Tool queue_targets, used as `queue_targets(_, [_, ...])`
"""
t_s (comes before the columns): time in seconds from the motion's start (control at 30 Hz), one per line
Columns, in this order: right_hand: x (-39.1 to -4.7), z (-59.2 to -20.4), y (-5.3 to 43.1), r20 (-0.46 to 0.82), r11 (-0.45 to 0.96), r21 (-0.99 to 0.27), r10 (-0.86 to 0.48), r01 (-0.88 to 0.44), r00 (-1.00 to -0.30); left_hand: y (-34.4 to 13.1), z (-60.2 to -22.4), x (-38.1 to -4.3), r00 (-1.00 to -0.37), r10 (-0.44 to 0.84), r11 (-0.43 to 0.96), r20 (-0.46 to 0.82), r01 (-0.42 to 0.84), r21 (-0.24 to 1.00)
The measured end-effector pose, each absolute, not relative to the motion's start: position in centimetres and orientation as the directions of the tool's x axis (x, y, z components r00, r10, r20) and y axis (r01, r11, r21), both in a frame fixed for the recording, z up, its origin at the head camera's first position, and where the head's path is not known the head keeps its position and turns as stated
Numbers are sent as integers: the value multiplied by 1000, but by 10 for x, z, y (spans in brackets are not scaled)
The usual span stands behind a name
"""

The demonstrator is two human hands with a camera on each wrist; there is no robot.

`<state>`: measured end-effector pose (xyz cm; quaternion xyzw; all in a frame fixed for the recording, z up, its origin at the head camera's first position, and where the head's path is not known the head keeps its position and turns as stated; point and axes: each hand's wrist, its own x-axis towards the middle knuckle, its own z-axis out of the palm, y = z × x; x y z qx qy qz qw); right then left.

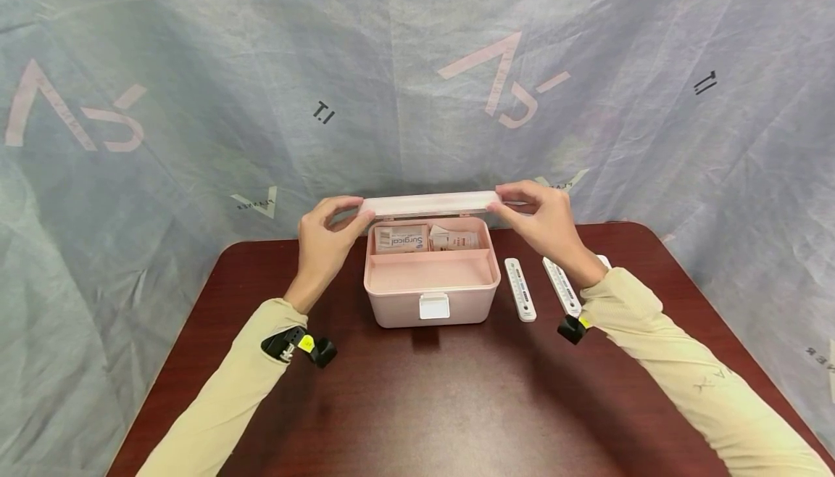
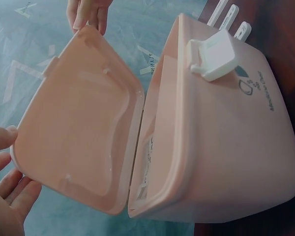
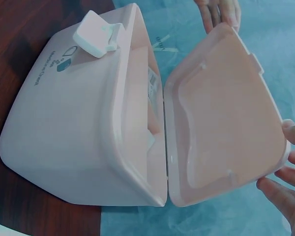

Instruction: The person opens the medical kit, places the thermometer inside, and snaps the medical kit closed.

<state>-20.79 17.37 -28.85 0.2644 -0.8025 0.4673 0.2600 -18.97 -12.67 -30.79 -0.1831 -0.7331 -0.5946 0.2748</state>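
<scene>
A: Your left hand [image 1: 326,234]: clamped on the raised lid [image 1: 430,204], thumb on the inner face at that corner, fingers behind.

B: Your right hand [image 1: 544,220] mirrors it. Thumb and fingers pinch the opposite corner of the same lid.

A: Where's the box [image 1: 391,310]?

B: On the dark red table [image 1: 424,397], toward the far edge, between your forearms. Pale pink, upright, lid joined along its back rim. White latch [image 1: 434,306] on the front wall. Both wrist views show "Medicine Chest" printed under the latch.

A: Inside?

B: A divider [image 1: 427,254] runs side to side. Behind it, a packet marked "Surgical" [image 1: 401,238] on your left, its lettering upside down to you, and a white packet with reddish print [image 1: 454,238] just beside it on your right. Can't read that one. In front of the divider you see pink floor.

A: Beside the box?

B: On your right, white thermometers: the near one [image 1: 520,290] next to the box, the middle one [image 1: 562,286] partly under your forearm, the far one [image 1: 604,262] mostly hidden by your wrist.

A: Behind it all, a grey printed cloth [image 1: 391,64].
</scene>
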Motion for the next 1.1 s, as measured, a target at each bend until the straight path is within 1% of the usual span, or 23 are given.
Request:
queue_targets(0.17, [-210, -285, 171, 679, 433, -598, -174, -674, -714, -129, -303, -192, -784, -52, 238, 619, 592, 770])
queue_targets(0.43, [-214, -278, 167, 647, 458, -610, -184, -647, -740, -134, -296, -196, -779, -50, 314, 624, 581, 751])
queue_targets(0.53, [-216, -275, 165, 649, 452, -613, -180, -648, -739, -135, -292, -197, -782, -51, 333, 621, 573, 749])
queue_targets(0.7, [-237, -281, 168, 665, 447, -602, -178, -662, -725, -137, -285, -201, -786, -61, 347, 615, 561, 751])
queue_targets(0.83, [-254, -288, 173, 672, 469, -585, -178, -662, -719, -142, -291, -214, -786, -62, 351, 615, 560, 750])
queue_targets(0.97, [-258, -285, 172, 667, 495, -576, -176, -650, -725, -149, -300, -229, -781, -66, 368, 621, 560, 742])
queue_targets(1.1, [-260, -281, 171, 665, 499, -578, -170, -645, -728, -149, -299, -235, -779, -69, 393, 624, 554, 734])
